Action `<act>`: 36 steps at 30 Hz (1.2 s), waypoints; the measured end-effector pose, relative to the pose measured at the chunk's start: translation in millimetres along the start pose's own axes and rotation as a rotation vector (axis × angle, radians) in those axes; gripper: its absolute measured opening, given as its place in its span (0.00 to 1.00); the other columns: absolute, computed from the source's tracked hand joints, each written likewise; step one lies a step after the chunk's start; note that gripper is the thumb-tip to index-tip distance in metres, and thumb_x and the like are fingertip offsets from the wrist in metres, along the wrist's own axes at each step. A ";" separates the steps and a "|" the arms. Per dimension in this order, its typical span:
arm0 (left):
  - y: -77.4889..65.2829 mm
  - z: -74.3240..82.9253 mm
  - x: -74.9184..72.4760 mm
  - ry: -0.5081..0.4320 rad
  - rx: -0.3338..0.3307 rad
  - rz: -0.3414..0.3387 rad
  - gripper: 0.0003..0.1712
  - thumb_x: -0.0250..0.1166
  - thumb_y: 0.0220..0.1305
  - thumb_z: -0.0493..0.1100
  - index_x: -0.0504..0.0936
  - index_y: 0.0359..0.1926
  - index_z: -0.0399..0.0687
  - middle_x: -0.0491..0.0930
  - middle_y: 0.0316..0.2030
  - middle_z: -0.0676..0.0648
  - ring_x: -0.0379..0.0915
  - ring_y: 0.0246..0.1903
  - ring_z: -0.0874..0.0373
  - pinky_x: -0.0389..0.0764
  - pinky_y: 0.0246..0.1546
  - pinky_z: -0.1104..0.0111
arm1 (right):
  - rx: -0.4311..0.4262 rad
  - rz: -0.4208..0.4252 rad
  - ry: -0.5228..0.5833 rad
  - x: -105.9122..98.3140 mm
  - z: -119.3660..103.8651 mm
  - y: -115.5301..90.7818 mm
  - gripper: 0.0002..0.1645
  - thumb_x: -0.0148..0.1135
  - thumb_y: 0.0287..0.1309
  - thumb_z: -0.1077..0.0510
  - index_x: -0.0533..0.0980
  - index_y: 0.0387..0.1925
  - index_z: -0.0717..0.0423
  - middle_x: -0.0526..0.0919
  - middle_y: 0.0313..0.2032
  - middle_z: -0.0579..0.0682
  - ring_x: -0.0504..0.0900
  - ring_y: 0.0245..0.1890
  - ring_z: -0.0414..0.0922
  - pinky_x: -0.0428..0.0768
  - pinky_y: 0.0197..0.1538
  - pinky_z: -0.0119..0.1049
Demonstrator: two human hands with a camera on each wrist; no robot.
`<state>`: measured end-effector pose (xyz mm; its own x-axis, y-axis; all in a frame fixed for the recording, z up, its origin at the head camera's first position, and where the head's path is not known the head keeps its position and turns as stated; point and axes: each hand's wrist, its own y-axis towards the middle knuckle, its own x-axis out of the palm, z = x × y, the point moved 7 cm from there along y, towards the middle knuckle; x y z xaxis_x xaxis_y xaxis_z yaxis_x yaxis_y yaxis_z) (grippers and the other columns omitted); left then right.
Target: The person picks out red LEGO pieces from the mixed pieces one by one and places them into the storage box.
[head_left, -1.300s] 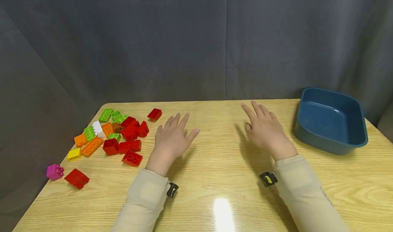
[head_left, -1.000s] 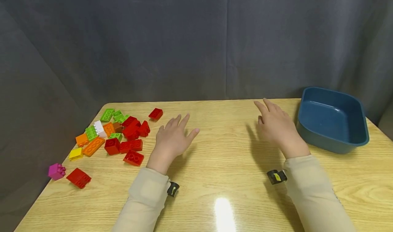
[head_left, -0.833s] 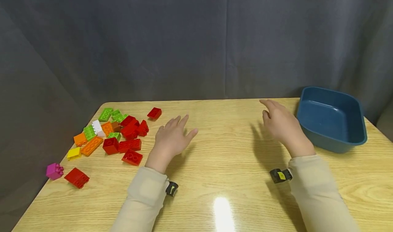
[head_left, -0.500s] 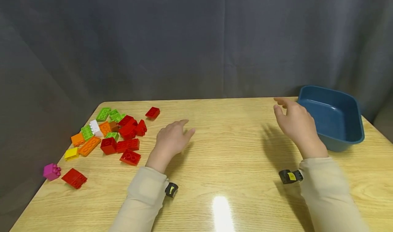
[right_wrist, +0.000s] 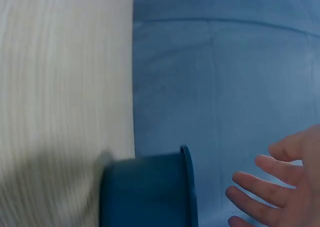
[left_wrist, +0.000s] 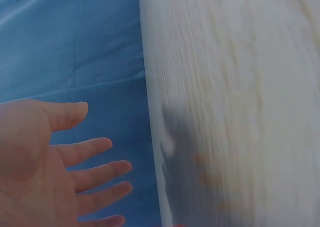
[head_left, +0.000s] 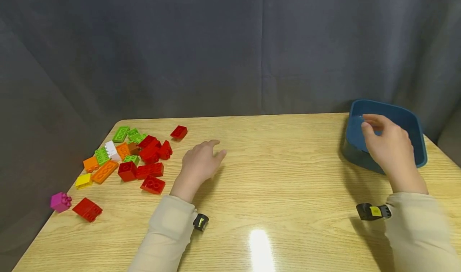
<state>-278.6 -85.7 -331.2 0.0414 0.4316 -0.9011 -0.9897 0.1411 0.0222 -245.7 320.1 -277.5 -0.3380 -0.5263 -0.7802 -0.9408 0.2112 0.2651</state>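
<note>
Partly behind the right hand point(head_left: 391, 145), the blue bin point(head_left: 353, 153).

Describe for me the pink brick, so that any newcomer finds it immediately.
On the wooden table, look left to the scattered bricks. Nearest the viewer lie two, set apart from the rest: a red brick and, left of it, at the table's edge, the pink brick. It alone is pink.

A wood-grain table point(head_left: 281, 168) is carrying mostly red, green and orange toy bricks point(head_left: 149, 154) at left, a blue bin point(head_left: 356, 156) at right.
</note>
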 end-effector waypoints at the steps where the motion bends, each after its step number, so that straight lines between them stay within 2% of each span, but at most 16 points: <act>1: 0.2 0.4 -0.1 0.000 0.000 -0.001 0.30 0.54 0.74 0.57 0.70 0.70 0.48 0.72 0.65 0.42 0.69 0.62 0.40 0.65 0.62 0.45 | 0.012 0.009 0.009 -3.3 3.5 0.4 0.33 0.39 0.76 0.45 0.63 0.72 0.60 0.70 0.62 0.71 0.68 0.57 0.72 0.67 0.47 0.67; 5: 1.2 1.8 -1.1 0.002 0.000 0.005 0.30 0.54 0.74 0.56 0.70 0.69 0.48 0.72 0.65 0.42 0.69 0.62 0.40 0.65 0.62 0.46 | 0.101 0.074 0.028 -16.8 18.3 2.0 0.33 0.38 0.76 0.46 0.62 0.72 0.61 0.68 0.64 0.72 0.65 0.60 0.72 0.65 0.52 0.67; 11: 3.0 4.3 -0.8 0.011 0.007 0.005 0.29 0.54 0.74 0.57 0.71 0.69 0.48 0.73 0.64 0.42 0.69 0.62 0.40 0.66 0.62 0.47 | 0.294 0.222 0.016 -36.9 40.9 -3.4 0.31 0.37 0.76 0.50 0.63 0.72 0.61 0.68 0.66 0.68 0.65 0.64 0.68 0.62 0.61 0.65; 14: 3.8 4.9 0.3 0.017 0.006 0.001 0.29 0.53 0.74 0.57 0.71 0.69 0.49 0.73 0.64 0.42 0.69 0.62 0.40 0.66 0.63 0.47 | 0.399 0.263 0.033 -42.6 59.1 -5.1 0.30 0.39 0.74 0.51 0.63 0.72 0.59 0.68 0.67 0.65 0.67 0.64 0.64 0.66 0.62 0.59; 16: 3.9 5.3 0.6 0.019 0.006 0.001 0.29 0.54 0.74 0.57 0.71 0.69 0.49 0.73 0.64 0.42 0.69 0.62 0.40 0.66 0.63 0.47 | 0.453 0.288 0.072 -42.1 82.5 -1.9 0.31 0.40 0.73 0.52 0.63 0.72 0.57 0.67 0.68 0.62 0.67 0.65 0.61 0.67 0.62 0.55; 18: 3.6 5.9 0.4 0.020 0.011 0.002 0.29 0.54 0.74 0.57 0.71 0.69 0.49 0.73 0.64 0.42 0.70 0.61 0.40 0.66 0.62 0.47 | 0.508 0.319 0.103 -37.4 120.4 6.4 0.31 0.41 0.72 0.50 0.63 0.73 0.50 0.67 0.69 0.56 0.71 0.59 0.49 0.71 0.56 0.45; 22: 3.9 6.9 -0.5 0.025 0.021 0.010 0.29 0.54 0.74 0.56 0.71 0.69 0.48 0.73 0.64 0.42 0.70 0.61 0.40 0.66 0.62 0.47 | 0.552 0.366 0.152 -21.2 202.0 26.5 0.34 0.43 0.69 0.46 0.58 0.75 0.36 0.63 0.70 0.50 0.68 0.59 0.41 0.71 0.57 0.41; 23: 4.1 7.2 -0.5 0.027 0.023 0.010 0.29 0.54 0.74 0.56 0.71 0.69 0.48 0.73 0.64 0.42 0.70 0.61 0.40 0.66 0.62 0.47 | 0.567 0.366 0.152 -17.4 218.6 29.9 0.35 0.44 0.68 0.45 0.56 0.75 0.34 0.62 0.71 0.50 0.68 0.60 0.42 0.71 0.59 0.41; 26: 4.9 7.6 -0.1 0.032 0.024 0.006 0.29 0.54 0.74 0.56 0.71 0.69 0.48 0.73 0.65 0.41 0.69 0.62 0.40 0.66 0.63 0.48 | 0.586 0.332 0.170 -8.9 247.0 33.8 0.39 0.45 0.67 0.44 0.50 0.77 0.37 0.58 0.74 0.53 0.62 0.69 0.53 0.66 0.67 0.51; 29: 4.8 7.7 0.4 0.035 0.020 0.003 0.29 0.54 0.74 0.56 0.71 0.69 0.48 0.73 0.65 0.41 0.69 0.62 0.40 0.65 0.63 0.48 | 0.606 0.296 0.166 -5.4 251.4 30.9 0.42 0.45 0.67 0.44 0.47 0.78 0.44 0.58 0.73 0.56 0.62 0.70 0.58 0.66 0.66 0.54; 33: 4.6 7.2 0.0 0.043 0.022 0.004 0.29 0.54 0.74 0.56 0.71 0.69 0.48 0.73 0.64 0.41 0.69 0.62 0.40 0.64 0.64 0.48 | 0.621 0.262 0.160 -3.9 238.2 21.7 0.42 0.42 0.68 0.44 0.45 0.78 0.48 0.59 0.72 0.59 0.64 0.68 0.60 0.69 0.62 0.55; 35: 4.4 6.3 -0.9 0.052 0.023 0.006 0.29 0.54 0.74 0.56 0.71 0.69 0.48 0.73 0.64 0.41 0.69 0.62 0.40 0.63 0.65 0.48 | 0.646 0.253 0.160 -3.3 228.7 16.1 0.41 0.43 0.68 0.45 0.47 0.78 0.49 0.62 0.71 0.59 0.68 0.64 0.59 0.73 0.57 0.49; 36: 4.3 5.8 -1.4 0.054 0.023 0.007 0.29 0.54 0.74 0.56 0.72 0.68 0.48 0.74 0.64 0.41 0.70 0.61 0.40 0.63 0.65 0.48 | 0.664 0.250 0.168 -3.3 222.6 13.5 0.41 0.43 0.67 0.47 0.49 0.78 0.50 0.66 0.67 0.59 0.72 0.59 0.57 0.76 0.51 0.44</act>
<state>-282.1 -80.6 -327.3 0.0262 0.3842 -0.9229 -0.9866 0.1585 0.0380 -251.7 508.0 -397.4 -0.5901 -0.5055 -0.6294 -0.6398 0.7684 -0.0173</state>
